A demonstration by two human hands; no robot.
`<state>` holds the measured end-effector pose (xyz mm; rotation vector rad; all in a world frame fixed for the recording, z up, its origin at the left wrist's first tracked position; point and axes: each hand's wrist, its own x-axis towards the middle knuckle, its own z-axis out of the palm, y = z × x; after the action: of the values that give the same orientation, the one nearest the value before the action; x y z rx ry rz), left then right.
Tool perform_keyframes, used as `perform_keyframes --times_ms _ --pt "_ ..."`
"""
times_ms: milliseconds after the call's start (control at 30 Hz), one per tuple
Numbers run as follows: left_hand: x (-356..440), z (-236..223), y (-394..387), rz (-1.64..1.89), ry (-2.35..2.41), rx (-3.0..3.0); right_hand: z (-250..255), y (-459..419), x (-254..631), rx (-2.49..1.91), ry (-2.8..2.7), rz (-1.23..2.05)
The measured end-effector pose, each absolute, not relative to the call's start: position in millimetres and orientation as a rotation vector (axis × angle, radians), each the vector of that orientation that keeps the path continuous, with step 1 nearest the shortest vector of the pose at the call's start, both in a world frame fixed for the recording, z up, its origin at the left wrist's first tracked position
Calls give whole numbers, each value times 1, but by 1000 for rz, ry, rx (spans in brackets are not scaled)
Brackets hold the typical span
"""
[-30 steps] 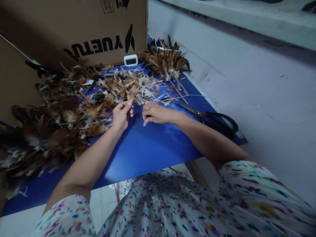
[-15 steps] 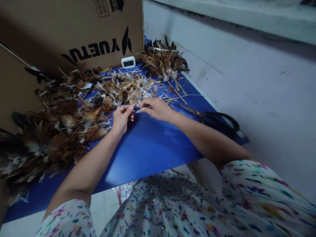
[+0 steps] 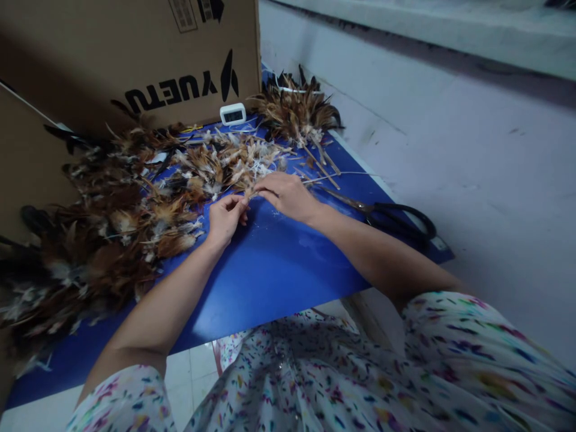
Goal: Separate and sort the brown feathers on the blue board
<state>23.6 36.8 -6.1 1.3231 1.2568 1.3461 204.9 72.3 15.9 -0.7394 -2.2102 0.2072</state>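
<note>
My left hand (image 3: 227,219) is pinched closed around the base of a small brown feather (image 3: 250,191) above the blue tabletop (image 3: 279,258). From the other side my right hand (image 3: 285,193) has thumb and fingers pressed together on the same feather, close to the left fingertips. Just behind both hands lie loose brown and white feathers (image 3: 229,159). A larger heap of dark brown feather bunches (image 3: 103,240) spreads to the left of my left hand.
Black-handled scissors (image 3: 382,216) rest right of my right forearm. A feather bundle (image 3: 299,111) with thin sticks (image 3: 321,163) lies at the back, beside a small white digital clock (image 3: 233,114). A large cardboard box (image 3: 171,54) stands behind; a pale wall (image 3: 441,138) borders the right.
My hands have drawn closer together. My right hand has shifted slightly up and left, its fingers now on the feather at the left fingertips.
</note>
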Motion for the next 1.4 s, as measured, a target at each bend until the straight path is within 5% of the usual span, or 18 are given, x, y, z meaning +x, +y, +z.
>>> perform_keyframes --times_ms 1033,1400 --pt "22 -5 33 1206 1379 1635 11 71 202 -564 -2271 22" --pt "20 -8 36 1311 1314 1390 34 77 219 -886 -1862 213"
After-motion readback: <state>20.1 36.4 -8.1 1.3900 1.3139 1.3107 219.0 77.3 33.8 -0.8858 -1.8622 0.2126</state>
